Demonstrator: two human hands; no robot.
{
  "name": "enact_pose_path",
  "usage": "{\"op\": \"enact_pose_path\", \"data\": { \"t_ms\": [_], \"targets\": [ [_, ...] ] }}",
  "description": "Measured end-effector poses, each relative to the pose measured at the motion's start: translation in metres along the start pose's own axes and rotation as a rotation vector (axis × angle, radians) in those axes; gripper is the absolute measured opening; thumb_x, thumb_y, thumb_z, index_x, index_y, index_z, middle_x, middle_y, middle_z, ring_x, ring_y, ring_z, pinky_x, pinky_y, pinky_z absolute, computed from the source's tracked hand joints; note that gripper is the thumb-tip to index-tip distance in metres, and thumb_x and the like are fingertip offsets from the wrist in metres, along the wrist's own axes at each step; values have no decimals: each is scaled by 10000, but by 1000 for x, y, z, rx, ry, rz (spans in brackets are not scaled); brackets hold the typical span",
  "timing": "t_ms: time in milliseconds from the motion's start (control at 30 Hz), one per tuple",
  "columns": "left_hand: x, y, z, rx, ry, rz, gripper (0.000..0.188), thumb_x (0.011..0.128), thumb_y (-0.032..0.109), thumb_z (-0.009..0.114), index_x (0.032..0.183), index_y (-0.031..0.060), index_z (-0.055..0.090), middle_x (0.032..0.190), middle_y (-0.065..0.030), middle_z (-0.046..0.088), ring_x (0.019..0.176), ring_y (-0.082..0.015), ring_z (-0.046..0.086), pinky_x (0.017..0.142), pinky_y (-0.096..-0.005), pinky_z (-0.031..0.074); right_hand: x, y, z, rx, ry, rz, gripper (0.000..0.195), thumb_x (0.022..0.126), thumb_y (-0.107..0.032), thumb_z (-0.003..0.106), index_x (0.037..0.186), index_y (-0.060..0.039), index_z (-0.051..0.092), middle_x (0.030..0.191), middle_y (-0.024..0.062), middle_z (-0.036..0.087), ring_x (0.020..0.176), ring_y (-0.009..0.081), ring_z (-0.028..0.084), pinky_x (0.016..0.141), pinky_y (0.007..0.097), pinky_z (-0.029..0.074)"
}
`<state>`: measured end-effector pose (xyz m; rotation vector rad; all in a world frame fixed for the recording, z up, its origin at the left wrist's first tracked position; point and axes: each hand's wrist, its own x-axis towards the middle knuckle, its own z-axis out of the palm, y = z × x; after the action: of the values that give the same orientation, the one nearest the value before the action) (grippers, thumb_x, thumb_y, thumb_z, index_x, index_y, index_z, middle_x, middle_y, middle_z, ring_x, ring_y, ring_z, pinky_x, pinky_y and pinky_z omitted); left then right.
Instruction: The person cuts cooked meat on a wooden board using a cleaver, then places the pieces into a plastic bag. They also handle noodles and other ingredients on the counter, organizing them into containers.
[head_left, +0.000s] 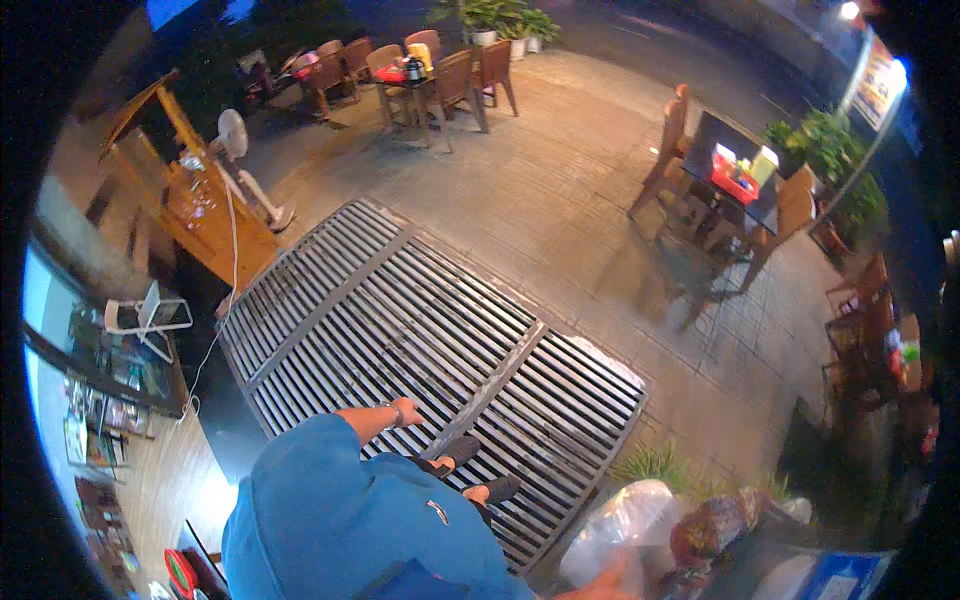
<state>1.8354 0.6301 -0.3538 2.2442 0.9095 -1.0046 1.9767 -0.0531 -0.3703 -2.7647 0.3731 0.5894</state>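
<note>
My left hand (409, 412), with a watch or bracelet at the wrist, hangs over a metal bar grate (367, 315). Its fingers look loosely curled, and no object shows in it. At the bottom edge, my right hand (611, 581) is blurred and partly cut off. It is close against a pale translucent plastic bag (630, 517); whether it grips the bag is unclear. Right of the bag is a blurred reddish-brown patterned object (705, 529). My feet in dark shoes (502, 489) stand on the grate.
A wooden stand (225, 232) and pedestal fan (234, 135) are at the left, with a white cable (234, 247) trailing down. Tables with wicker chairs stand on the paving, one table (697, 146) holding a red basket (733, 180). Grass (652, 463) borders the grate's right corner.
</note>
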Motion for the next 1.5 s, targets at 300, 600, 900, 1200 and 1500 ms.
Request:
{"op": "enact_pose_path", "data": {
  "t_ms": [300,600,900,1200,1500],
  "targets": [
    [-26,-4,-16,-11,110,-10,648,718,426,747,1244,64,638,1141,-164,682,1079,-302,649,956,-374,501,14,-44,16,-162,-72,-62,350,956,-306,491,1182,-76,628,1101,161,661,995,318,632,874,451,487],
    [-38,35,-21,-261,60,-21,650,764,357,780,1295,33,593,1186,-165,669,1069,-263,662,912,-360,525,-5,-11,25,-247,-137,-72,367,980,-302,451,1192,-57,624,1134,195,647,1041,332,623,912,463,481],
    [23,14,-3,-292,-172,141,553,801,316,750,1243,15,608,888,-96,717,753,-184,676,675,-339,546,-52,78,11,-577,-448,-135,308,969,-260,486,1094,-47,671,1036,205,679,942,354,661,811,487,525],
    [-20,153,8,273,-118,693,638,809,365,746,1325,43,551,1254,-220,618,1127,-319,626,963,-389,491,-190,-51,-73,177,283,264,350,955,-240,466,854,54,626,881,305,626,837,464,601,805,519,462],
    [-89,286,48,-63,-678,905,795,821,498,731,1386,-1,478,1334,-234,559,1181,-310,594,993,-383,475,-314,-113,-164,1496,184,356,280,962,-183,588,1145,25,628,1045,119,688,906,184,657,822,345,517]
  ]
}}
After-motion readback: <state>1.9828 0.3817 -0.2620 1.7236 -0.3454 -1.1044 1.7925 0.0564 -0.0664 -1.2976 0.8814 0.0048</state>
